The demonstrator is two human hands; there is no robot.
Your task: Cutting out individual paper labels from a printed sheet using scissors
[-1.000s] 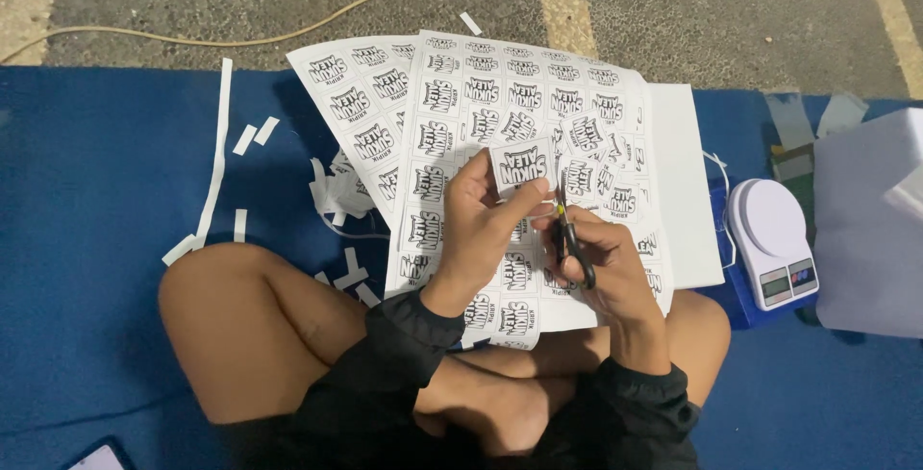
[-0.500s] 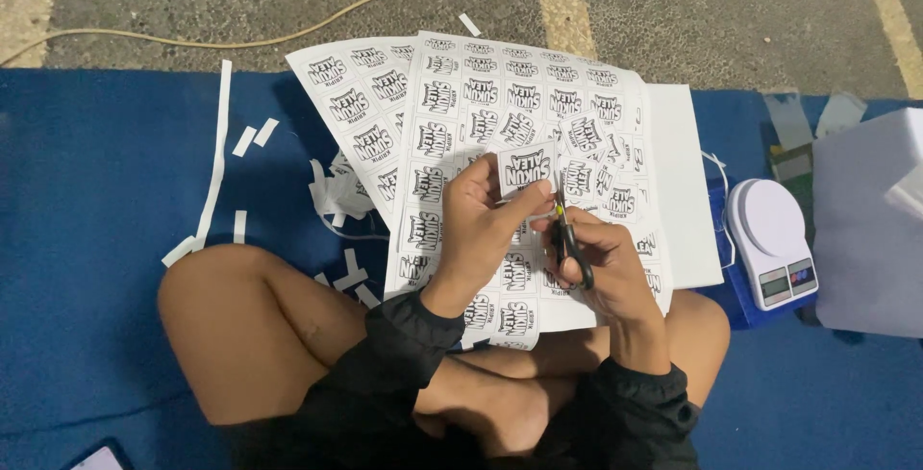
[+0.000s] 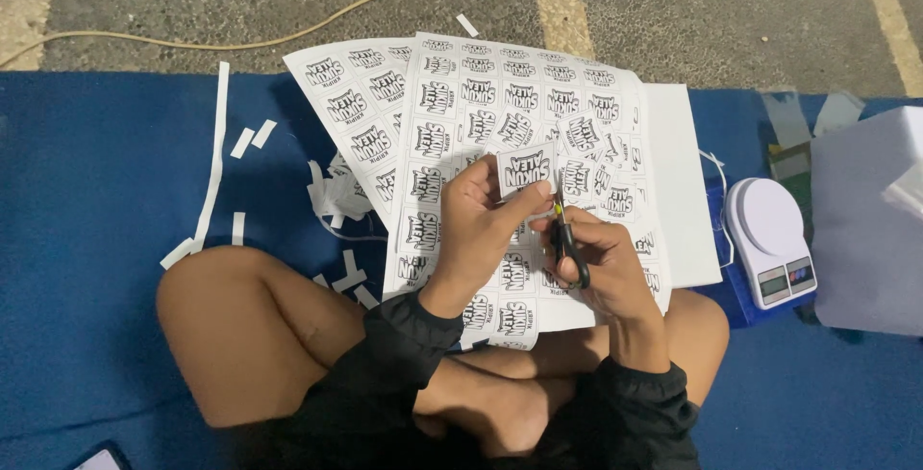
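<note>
The left hand pinched a small label above the printed sheets; the right hand gripped scissors, blades seemingly closed. Thin, floppy paper, best held by its edge.

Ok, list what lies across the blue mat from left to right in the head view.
Long paper strip → small paper scraps → printed label sheets → left hand holding a cut label → right hand with scissors → white scale → white sheet.
</note>
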